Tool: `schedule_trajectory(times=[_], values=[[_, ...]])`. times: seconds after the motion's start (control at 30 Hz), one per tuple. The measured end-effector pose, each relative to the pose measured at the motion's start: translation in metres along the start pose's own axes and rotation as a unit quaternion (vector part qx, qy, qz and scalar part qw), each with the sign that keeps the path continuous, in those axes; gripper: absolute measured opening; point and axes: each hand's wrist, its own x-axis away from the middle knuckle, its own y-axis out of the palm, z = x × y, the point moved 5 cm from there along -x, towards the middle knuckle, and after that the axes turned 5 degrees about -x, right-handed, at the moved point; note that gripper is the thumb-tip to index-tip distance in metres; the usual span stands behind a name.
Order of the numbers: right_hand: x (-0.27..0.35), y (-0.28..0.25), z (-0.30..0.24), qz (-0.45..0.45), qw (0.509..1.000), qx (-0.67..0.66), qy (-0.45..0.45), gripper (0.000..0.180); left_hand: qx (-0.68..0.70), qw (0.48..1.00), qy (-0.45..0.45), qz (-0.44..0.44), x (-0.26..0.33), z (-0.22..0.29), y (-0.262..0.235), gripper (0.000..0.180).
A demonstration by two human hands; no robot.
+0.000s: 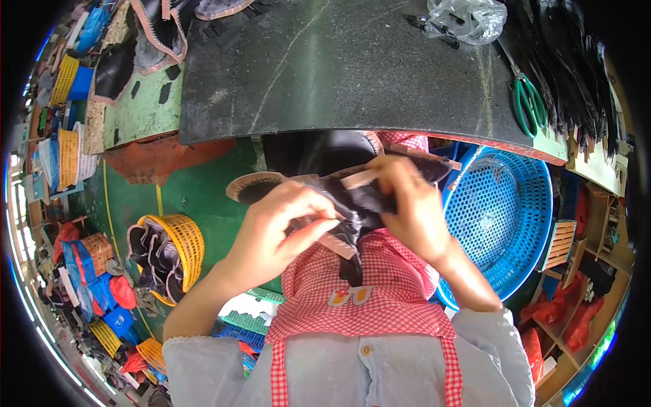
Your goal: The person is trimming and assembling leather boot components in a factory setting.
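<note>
Over my lap, both hands work on a black, fuzzy-lined shoe upper (366, 203) with pale pinkish edges. My left hand (281, 224) is closed, thumb and forefinger pinching at the piece's pale edge. On the other side my right hand (410, 200), a little blurred, has its fingers curled round the dark material near another pale strip. A black pointed end hangs below onto the red checked apron (366, 308). Behind the hands, more black pieces with light edging (254, 186) lie beneath the table's front edge. My fingers partly cover the held piece.
A dark stone-like tabletop (352, 74) spans the front. Green-handled scissors (529, 105), black strips (569, 74) and a clear plastic bag (468, 20) lie at its right. A blue basket (502, 203) stands right, a yellow basket of uppers (186, 251) left. Other uppers (159, 34) lie far left.
</note>
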Motion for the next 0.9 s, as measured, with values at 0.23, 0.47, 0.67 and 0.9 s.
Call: schedule_trajectory(times=[0.23,0.47,0.67,0.9], values=[[-0.005,0.014,0.000,-0.054,0.943,-0.303,0.123,0.048,0.063,0.994,-0.059,-0.074,-0.008,-0.009,-0.008,0.011],[-0.010,0.008,-0.003,-0.036,0.981,-0.171,-0.086,0.014,0.092,0.990,-0.085,-0.072,-0.015,-0.017,-0.008,0.013],[0.003,0.005,0.005,-0.051,0.928,-0.351,0.115,0.039,0.089,0.985,-0.111,-0.102,-0.026,-0.015,-0.006,0.012],[0.008,0.006,-0.005,-0.069,0.976,-0.174,0.115,0.012,0.094,0.982,-0.101,-0.127,-0.030,-0.009,-0.008,0.012]])
